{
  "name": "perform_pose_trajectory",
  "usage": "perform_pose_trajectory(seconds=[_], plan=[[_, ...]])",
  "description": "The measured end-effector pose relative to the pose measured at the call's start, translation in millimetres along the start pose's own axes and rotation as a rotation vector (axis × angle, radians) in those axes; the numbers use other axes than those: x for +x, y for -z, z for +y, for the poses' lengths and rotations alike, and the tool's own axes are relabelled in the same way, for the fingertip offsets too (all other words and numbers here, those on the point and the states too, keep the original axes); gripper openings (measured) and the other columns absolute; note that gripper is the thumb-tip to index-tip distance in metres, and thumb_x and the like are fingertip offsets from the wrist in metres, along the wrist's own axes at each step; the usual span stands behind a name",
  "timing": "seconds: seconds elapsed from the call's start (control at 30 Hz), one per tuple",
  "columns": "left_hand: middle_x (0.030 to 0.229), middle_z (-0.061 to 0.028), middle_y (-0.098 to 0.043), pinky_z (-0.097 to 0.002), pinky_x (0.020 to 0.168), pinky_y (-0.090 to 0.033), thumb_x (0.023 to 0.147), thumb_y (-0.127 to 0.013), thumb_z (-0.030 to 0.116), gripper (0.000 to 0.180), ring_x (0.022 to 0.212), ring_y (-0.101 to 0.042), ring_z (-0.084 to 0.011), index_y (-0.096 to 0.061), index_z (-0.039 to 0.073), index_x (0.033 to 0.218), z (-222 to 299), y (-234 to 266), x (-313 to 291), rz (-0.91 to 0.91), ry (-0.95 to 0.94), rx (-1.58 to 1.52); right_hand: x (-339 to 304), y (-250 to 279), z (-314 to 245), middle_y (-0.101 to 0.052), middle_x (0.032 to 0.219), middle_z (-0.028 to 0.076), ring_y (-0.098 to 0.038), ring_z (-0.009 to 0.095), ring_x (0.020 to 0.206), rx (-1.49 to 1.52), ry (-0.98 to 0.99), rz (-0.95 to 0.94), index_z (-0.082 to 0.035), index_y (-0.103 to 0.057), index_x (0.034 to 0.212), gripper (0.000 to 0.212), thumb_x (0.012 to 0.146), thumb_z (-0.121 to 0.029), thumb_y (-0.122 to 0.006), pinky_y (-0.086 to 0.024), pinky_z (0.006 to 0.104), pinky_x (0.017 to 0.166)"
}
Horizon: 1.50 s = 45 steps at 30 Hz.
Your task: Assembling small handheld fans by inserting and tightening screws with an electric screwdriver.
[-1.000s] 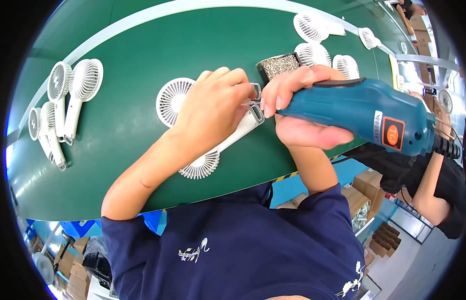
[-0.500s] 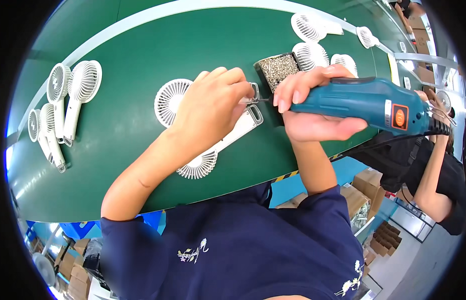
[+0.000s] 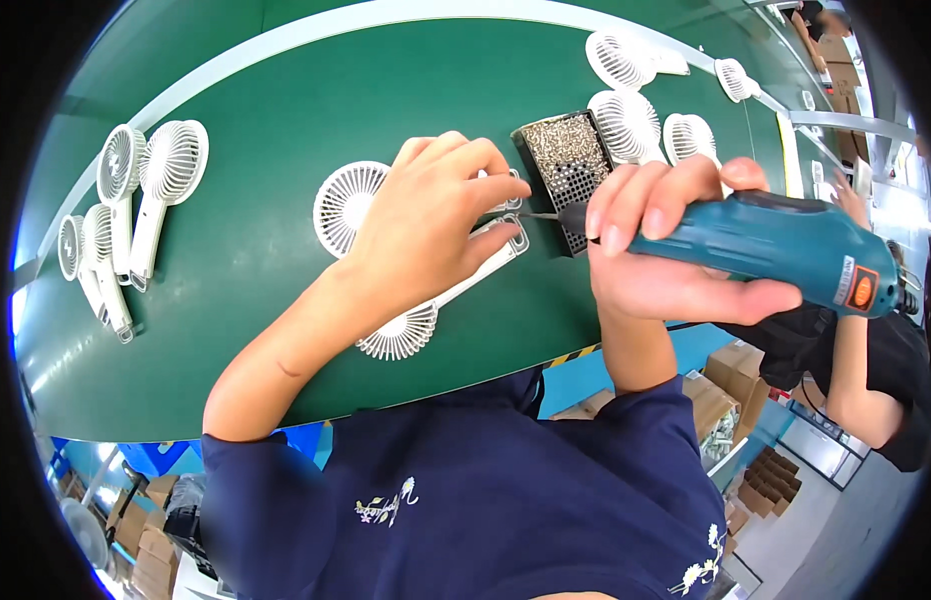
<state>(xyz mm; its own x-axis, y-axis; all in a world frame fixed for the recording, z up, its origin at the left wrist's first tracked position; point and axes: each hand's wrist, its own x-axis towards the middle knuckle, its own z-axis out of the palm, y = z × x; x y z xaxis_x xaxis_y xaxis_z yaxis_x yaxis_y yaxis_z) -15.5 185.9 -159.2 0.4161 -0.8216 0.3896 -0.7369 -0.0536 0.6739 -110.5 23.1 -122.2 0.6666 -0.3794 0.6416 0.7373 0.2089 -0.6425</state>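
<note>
My left hand [image 3: 426,215] lies over two white handheld fans. Its thumb and index finger grip around the handle end of the upper handheld fan [image 3: 344,212]; the palm hides most of that handle. Below it, the lower handheld fan [image 3: 476,275] lies slantwise, its grille toward me. My right hand [image 3: 676,250] is wrapped round a teal electric screwdriver [image 3: 761,242], held nearly level. The thin bit points left, its tip close to the handle ends near my left fingertips. Whether the tip carries a screw is too small to tell.
A black tray of small screws [image 3: 566,145], with a perforated part, stands just beyond the bit. More white fans lie at the left [image 3: 171,165] and far right [image 3: 626,125] of the green table [image 3: 256,90]. Another person's arm [image 3: 851,370] shows at the right.
My right hand has drawn the screwdriver to the right, moving its bit back from the fan handle. My left index finger and thumb have spread, and the index finger reaches farther right.
</note>
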Motion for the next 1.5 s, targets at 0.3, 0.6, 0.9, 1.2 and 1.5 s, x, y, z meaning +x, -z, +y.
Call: perform_pose_trajectory(seconds=[0.3, 0.6, 0.9, 1.2, 1.5], plan=[[0.079, -0.0012, -0.06, -0.0356, 0.081, -0.043, 0.077, -0.079, 0.014, 0.01, 0.077, -0.058, -0.0215, -0.072, 0.009, 0.08, -1.3, -0.8, 3.0, -0.074, 0.05, -0.077, 4.9, 3.1, 0.5, -0.057, 0.07, 0.012, -0.056, 0.023, 0.047, 0.082, -0.038, 0.066, -0.002, -0.044, 0.125, 0.101, 0.077, -0.092, -0.042, -0.051, 0.0341, 0.045], [0.091, -0.0065, -0.06, -0.0376, 0.081, -0.045, 0.076, -0.08, 0.012, 0.025, 0.088, -0.06, -0.0254, -0.069, 0.006, 0.098, -6.5, 2.1, 4.1, -0.065, 0.109, -0.036, 12.4, 5.3, 37.3, -0.055, 0.069, 0.011, -0.055, 0.022, 0.047, -0.099, 0.048, -0.131, -0.003, -0.045, 0.125, 0.1, 0.078, -0.091, -0.043, -0.05, 0.0346, 0.045], [0.097, -0.009, -0.058, -0.0399, 0.083, -0.048, 0.075, -0.078, 0.01, 0.03, 0.094, -0.059, -0.0278, -0.067, 0.002, 0.102, -8.5, -0.5, 1.6, -0.098, 0.091, 0.056, 4.7, -1.0, 40.0, -0.053, 0.066, 0.009, -0.054, 0.021, 0.045, -0.261, -0.177, 0.053, -0.005, -0.048, 0.12, 0.096, 0.077, -0.091, -0.043, -0.049, 0.0338, 0.047], [0.095, -0.01, -0.056, -0.0391, 0.082, -0.05, 0.073, -0.079, 0.006, 0.03, 0.092, -0.059, -0.0293, -0.067, 0.0, 0.101, -6.9, -1.9, 4.0, -0.085, 0.104, 0.054, 3.1, -4.5, 43.2, -0.053, 0.065, 0.008, -0.052, 0.02, 0.044, -0.337, -0.28, 0.109, -0.006, -0.049, 0.117, 0.098, 0.071, -0.093, -0.049, -0.048, 0.0324, 0.045], [0.136, -0.0269, -0.05, -0.0544, 0.115, -0.028, 0.074, -0.079, 0.051, 0.067, 0.132, -0.043, -0.0406, -0.059, 0.004, 0.117, 24.2, 38.0, -17.2, -0.381, 0.04, 0.406, 7.8, 21.2, -21.7, -0.053, 0.076, 0.007, -0.054, 0.021, 0.054, -0.002, 0.134, 0.013, -0.008, -0.048, 0.132, 0.089, 0.085, -0.084, -0.046, -0.045, 0.0348, 0.046]])
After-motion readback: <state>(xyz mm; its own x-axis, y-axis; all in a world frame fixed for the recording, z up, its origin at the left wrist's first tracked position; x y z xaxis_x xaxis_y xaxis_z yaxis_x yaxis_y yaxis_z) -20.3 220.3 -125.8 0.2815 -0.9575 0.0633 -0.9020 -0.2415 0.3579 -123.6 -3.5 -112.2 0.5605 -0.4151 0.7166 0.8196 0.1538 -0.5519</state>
